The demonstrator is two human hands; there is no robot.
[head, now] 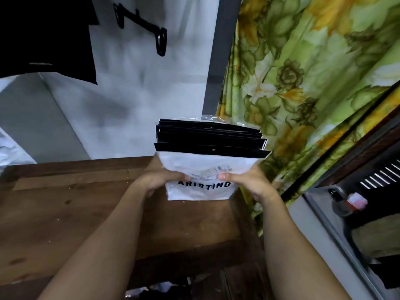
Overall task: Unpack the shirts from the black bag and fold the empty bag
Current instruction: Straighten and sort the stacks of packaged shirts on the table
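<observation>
Stack of pkgd shirts (207, 165), upright at ctr over wooden table (65, 213), left hand (160, 180) gripping its 9 o'clock side, right hand (249, 182) its 3 o'clock side, thumbs on front, floral curtain (303, 72) 2 o'clock.

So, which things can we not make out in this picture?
- Shirts: hidden inside the stack of packages, head view; white and black wrapping covers them.
- Left hand and right hand: fingers hidden behind the stack; only thumbs show.
- Small label above ARISTINO: blurred, unreadable.
- Black item, top left: cut off by the edge; bag or not, unclear.
</observation>
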